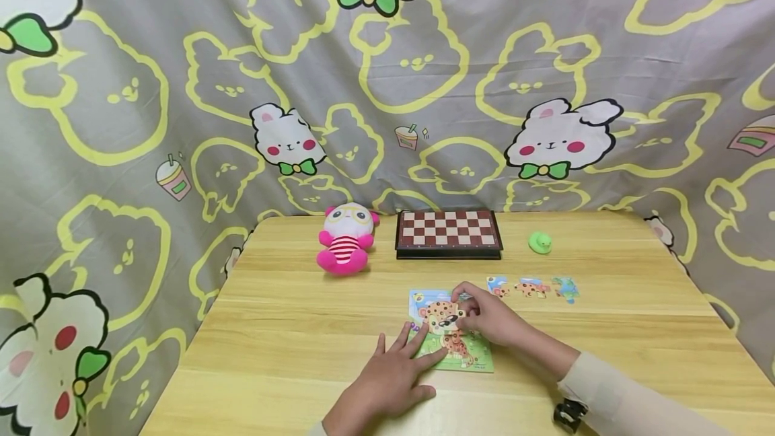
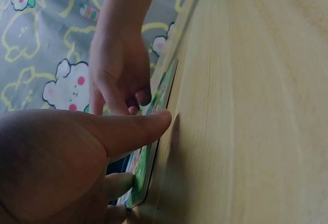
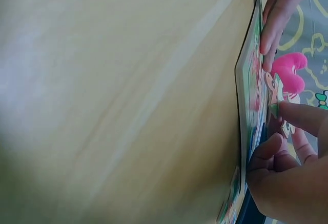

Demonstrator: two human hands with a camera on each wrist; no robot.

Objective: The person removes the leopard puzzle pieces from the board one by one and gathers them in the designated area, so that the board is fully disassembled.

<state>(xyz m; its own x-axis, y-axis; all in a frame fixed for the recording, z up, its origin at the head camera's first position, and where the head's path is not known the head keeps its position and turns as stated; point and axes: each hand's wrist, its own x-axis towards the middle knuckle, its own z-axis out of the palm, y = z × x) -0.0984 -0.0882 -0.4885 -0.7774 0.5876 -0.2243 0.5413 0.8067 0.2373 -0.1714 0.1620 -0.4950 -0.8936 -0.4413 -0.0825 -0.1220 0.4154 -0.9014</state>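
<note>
Fingers spread, the L hand rests on the near-left corner of the puzzle board, thumb out past its near edge; from my end of the feed I'd say that's to steady it vs. sliding. The R hand pinches the leopard-face pc approx. over the middle of the board, by the pc's right edge, prob. so the fingers don't cover the print. On the R wrist cam I get it raised off the board and tilted; one pc or two stacked, can't tell.

The board lies flat on the table, roughly midway btwn its left & right edges; leopard body and grass show on its near half. How many pcs are seated, I can't make out from here.

Just off the board's far right corner: 3 loose pcs in a row, pic side up. Within R hand's reach, which is likely why they're there.

Further out, toward the table's far edge: pink plush nr the far left corner, checkered game board mid-edge, green toy nearer the far right corner. All well apart from the hands; my guess is they're set back for elbow room. Patterned curtain hangs behind the far edge.
</note>
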